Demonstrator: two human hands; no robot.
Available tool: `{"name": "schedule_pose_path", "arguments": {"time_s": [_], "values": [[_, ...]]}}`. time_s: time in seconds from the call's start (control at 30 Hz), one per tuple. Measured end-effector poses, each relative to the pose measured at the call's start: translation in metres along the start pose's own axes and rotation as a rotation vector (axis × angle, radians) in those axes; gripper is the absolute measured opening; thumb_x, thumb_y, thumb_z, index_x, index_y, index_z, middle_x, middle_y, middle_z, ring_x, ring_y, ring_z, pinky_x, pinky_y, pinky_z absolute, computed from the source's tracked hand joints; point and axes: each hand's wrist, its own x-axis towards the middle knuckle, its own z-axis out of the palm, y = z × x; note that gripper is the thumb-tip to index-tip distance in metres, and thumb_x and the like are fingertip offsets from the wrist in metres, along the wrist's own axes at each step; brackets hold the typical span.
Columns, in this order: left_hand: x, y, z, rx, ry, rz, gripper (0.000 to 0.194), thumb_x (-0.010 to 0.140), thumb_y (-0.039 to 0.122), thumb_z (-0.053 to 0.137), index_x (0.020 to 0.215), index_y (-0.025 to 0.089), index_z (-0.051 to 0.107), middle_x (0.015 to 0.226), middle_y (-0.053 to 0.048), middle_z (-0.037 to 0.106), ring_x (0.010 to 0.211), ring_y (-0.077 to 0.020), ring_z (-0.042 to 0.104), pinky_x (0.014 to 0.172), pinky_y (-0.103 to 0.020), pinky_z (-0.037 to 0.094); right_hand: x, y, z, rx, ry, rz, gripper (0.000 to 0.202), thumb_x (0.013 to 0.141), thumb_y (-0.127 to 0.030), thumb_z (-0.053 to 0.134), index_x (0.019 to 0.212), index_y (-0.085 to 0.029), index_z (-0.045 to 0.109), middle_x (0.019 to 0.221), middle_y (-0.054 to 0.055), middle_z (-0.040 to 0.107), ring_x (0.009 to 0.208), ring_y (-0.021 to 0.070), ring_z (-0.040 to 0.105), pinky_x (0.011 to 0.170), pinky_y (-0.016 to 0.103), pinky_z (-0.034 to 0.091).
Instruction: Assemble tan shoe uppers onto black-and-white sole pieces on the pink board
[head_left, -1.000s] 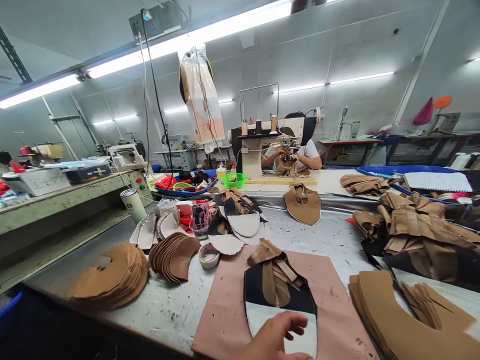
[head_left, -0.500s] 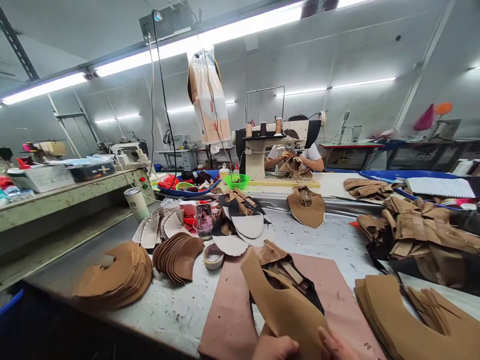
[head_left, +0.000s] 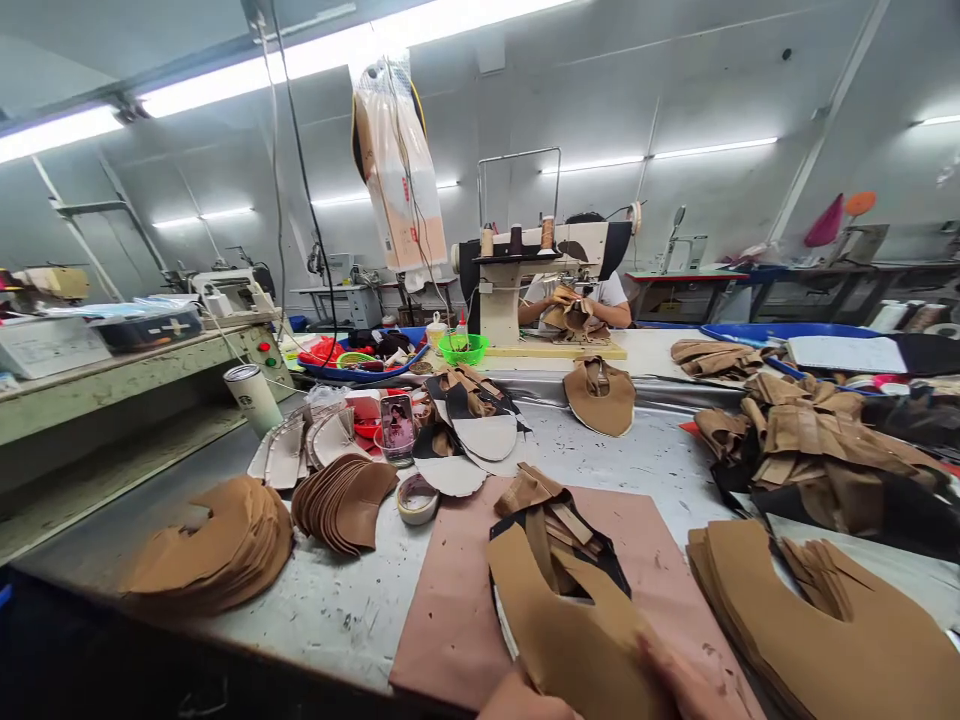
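Note:
A tan, curved shoe-upper piece (head_left: 559, 635) lies over a strappy upper (head_left: 544, 500) with black lining and a white edge, on the pink board in front of me. Cut off by the bottom of the view, my left hand (head_left: 529, 698) holds the near left edge of the tan piece. My right hand (head_left: 679, 675), blurred, grips its right edge with the fingers along the side. Under the piece, the fingertips are hidden. To the right sits a stack of similar tan pieces (head_left: 750, 600).
Stacked brown pieces (head_left: 217, 550) and fanned pieces (head_left: 341, 505) lie left, near a tape roll (head_left: 417, 498) and a propped phone (head_left: 397, 425). Finished-looking uppers (head_left: 817, 440) pile up at right. Across the table, a person works at a sewing machine (head_left: 502, 300).
The tan piece has come down from a tilted hold and now lies flatter over the strappy upper, its opening more in line. Both hands moved lower; the view shifted slightly.

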Motion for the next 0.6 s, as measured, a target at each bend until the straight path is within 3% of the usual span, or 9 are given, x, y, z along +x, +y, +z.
{"name": "schedule_pose_path", "arguments": {"time_s": [0.07,0.2,0.33,0.47,0.6], "values": [[-0.002,0.000,-0.004,-0.064,-0.006,0.018,0.057,0.048,0.038,0.079,0.096,0.011,0.063,0.091,-0.013,0.070,0.094,-0.0323,0.062,0.087,-0.042,0.044,-0.006,-0.007,0.003,0.000,0.021,-0.017,0.055,0.069,-0.066,0.050,0.093,-0.020,0.067,0.091,0.008,0.071,0.088,0.0305,0.065,0.077,0.039,0.052],[0.004,0.009,-0.014,-0.083,0.212,0.090,0.060,0.056,0.052,0.075,0.100,0.015,0.057,0.098,-0.013,0.069,0.096,-0.0302,0.062,0.086,-0.042,0.046,-0.008,-0.018,0.003,-0.236,0.112,-0.225,0.049,0.071,-0.060,0.052,0.091,-0.018,0.067,0.093,0.011,0.071,0.094,0.0313,0.062,0.081,0.039,0.050],[0.020,0.030,-0.028,0.311,0.196,0.195,0.055,0.064,0.045,0.067,0.108,0.015,0.054,0.105,-0.011,0.067,0.101,-0.0279,0.060,0.087,-0.038,0.047,0.005,-0.029,-0.012,-0.498,0.162,-0.300,0.040,0.082,-0.048,0.043,0.093,-0.017,0.066,0.094,0.011,0.070,0.090,0.0283,0.062,0.078,0.036,0.048],[0.036,0.044,-0.043,0.816,0.211,0.196,0.039,0.070,0.030,0.054,0.106,0.014,0.057,0.105,-0.010,0.067,0.098,-0.0251,0.061,0.081,-0.033,0.048,0.031,-0.035,-0.029,-0.734,0.099,-0.182,0.026,0.076,-0.035,0.055,0.090,-0.016,0.066,0.097,0.009,0.067,0.091,0.0258,0.060,0.077,0.032,0.045],[0.042,0.045,-0.052,0.979,0.265,0.199,0.032,0.068,0.022,0.058,0.100,0.017,0.060,0.103,-0.008,0.068,0.096,-0.0262,0.061,0.079,-0.032,0.047,0.052,-0.033,-0.035,-0.816,0.086,-0.129,0.023,0.071,-0.030,0.062,0.088,-0.015,0.067,0.098,0.010,0.064,0.090,0.0230,0.058,0.076,0.028,0.043]]}}
